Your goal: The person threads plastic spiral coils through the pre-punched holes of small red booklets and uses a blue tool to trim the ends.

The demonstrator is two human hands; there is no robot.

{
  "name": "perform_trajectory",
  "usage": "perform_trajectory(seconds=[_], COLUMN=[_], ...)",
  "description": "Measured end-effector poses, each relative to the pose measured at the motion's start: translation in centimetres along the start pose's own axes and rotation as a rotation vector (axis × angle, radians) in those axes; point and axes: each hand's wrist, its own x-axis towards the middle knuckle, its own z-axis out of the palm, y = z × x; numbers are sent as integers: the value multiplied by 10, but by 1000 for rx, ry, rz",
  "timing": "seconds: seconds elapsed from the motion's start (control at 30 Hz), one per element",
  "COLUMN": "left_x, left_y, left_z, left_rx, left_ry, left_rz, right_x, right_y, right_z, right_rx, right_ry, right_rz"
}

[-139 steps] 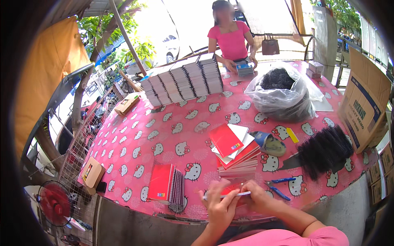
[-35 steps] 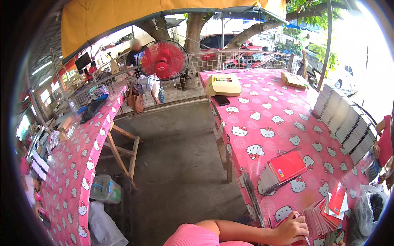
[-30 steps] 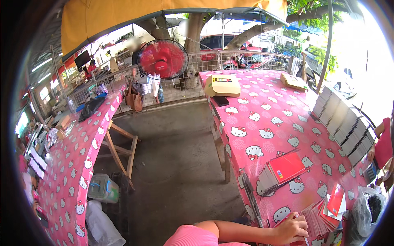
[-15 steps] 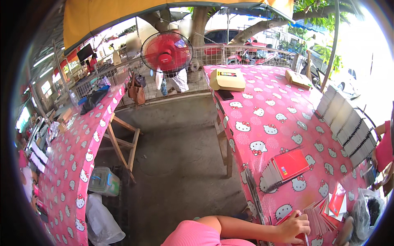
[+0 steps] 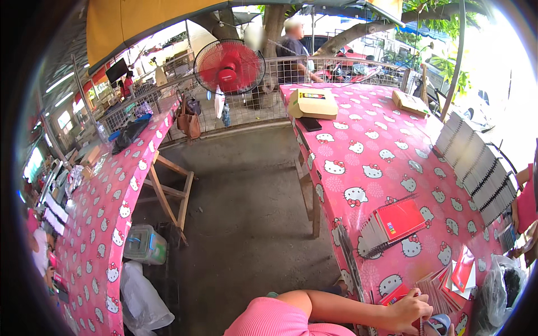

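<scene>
My left hand (image 5: 412, 312) reaches in from the lower edge, its fingers closed on a small red notebook (image 5: 395, 294) lying on the pink tablecloth. Most of that notebook is hidden under the hand. My right hand (image 5: 450, 330) shows only in small part at the bottom edge, beside a blue-grey, ring-shaped object (image 5: 439, 322) that I cannot make out. Just right of my left hand lies a fanned pile of loose pages (image 5: 436, 291), with red covers (image 5: 463, 269) on top. Farther up the table rests a stack of red spiral notebooks (image 5: 399, 219).
A clear plastic bag (image 5: 499, 288) sits right of the covers. Rows of spiral-bound books (image 5: 476, 168) line the right edge, near another person's arm (image 5: 521, 207). Far off stand a yellow box (image 5: 312, 105), a phone (image 5: 309, 124) and a red fan (image 5: 228, 67). A second table (image 5: 84, 235) is left.
My right hand, blurred beside the plastic bag before, is now close to my left hand with the blue-grey object near it. A person has appeared behind the fence.
</scene>
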Motion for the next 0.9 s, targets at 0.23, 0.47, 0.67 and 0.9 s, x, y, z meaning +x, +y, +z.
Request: perform_trajectory(seconds=[0.23, 0.47, 0.67, 0.9], left_x=[-5, -15, -26, -24], left_y=[-22, -34, -65, -67], left_z=[18, -7, 0, -9], left_rx=[-200, -508, -940, -851], left_ry=[164, 95, 147, 121], left_rz=[79, -85, -178, -194], right_x=[1, 3, 4, -2], right_y=[8, 9, 16, 42], right_z=[-3, 0, 2, -11], right_rx=[37, 61, 70, -38], right_ry=[-18, -39, -24, 125], right_rz=[-1, -16, -17, -76])
